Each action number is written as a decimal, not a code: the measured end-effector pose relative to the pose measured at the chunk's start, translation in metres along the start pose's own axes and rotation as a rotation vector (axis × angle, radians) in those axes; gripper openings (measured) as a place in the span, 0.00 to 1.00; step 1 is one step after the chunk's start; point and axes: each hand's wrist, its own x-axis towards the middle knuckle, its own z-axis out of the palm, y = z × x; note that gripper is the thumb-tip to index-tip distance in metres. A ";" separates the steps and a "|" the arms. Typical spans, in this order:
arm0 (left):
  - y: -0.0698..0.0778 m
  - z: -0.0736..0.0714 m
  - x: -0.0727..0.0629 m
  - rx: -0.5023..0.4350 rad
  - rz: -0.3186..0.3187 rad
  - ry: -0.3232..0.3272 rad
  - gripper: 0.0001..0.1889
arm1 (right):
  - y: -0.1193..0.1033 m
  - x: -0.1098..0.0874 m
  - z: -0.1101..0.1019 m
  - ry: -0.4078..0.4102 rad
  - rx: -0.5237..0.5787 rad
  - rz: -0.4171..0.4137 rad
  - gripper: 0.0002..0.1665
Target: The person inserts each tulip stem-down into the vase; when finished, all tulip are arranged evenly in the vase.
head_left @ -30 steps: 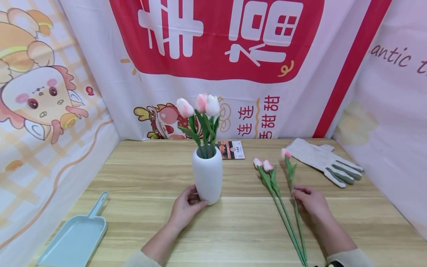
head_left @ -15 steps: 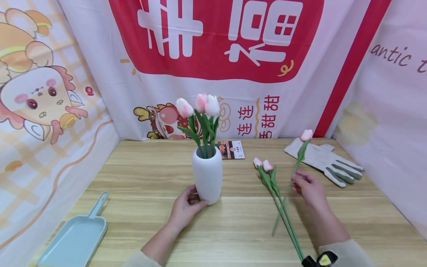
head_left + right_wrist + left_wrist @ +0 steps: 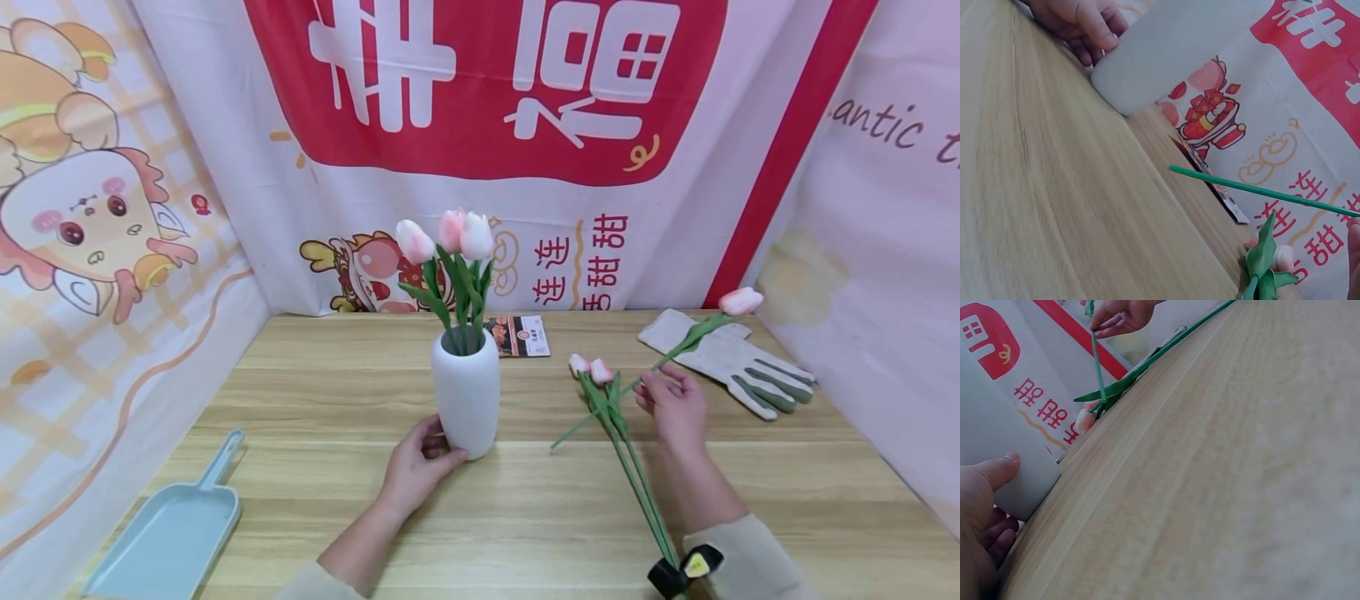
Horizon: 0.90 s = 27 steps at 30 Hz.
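Observation:
In the head view my left hand (image 3: 416,471) grips the lower part of a white vase (image 3: 467,400), thumb in front and fingers behind. Three pink-and-white tulips (image 3: 459,275) with green leaves stand in the vase. To the right, my right hand (image 3: 675,408) pinches a single tulip (image 3: 697,335) by its stem. That tulip slants, its bloom up to the right over the glove and its bare stem end (image 3: 1260,190) pointing left toward the vase. Two more tulips (image 3: 597,402) lie on the table beneath this stem, their lower ends partly hidden by the wrist camera.
A white-and-grey work glove (image 3: 720,354) lies at the back right of the wooden table (image 3: 337,392). Behind the vase is a small printed card (image 3: 525,337). A light blue dustpan (image 3: 168,533) lies at the front left. Printed cloth walls (image 3: 660,233) enclose the back and sides.
My right hand has lifted one tulip from beside the other two and moved slightly up and left. The tulip has swung so its bloom points right, its stem end left. My left hand stays on the vase.

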 end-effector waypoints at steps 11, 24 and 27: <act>0.000 -0.001 0.000 -0.001 0.006 -0.004 0.32 | -0.021 -0.003 0.026 0.071 0.095 -0.043 0.13; 0.002 -0.001 -0.001 -0.017 0.007 -0.005 0.32 | -0.074 -0.013 0.056 0.072 0.265 -0.066 0.14; 0.001 -0.001 -0.001 -0.014 0.014 -0.005 0.31 | -0.086 -0.016 0.062 0.066 0.283 -0.073 0.15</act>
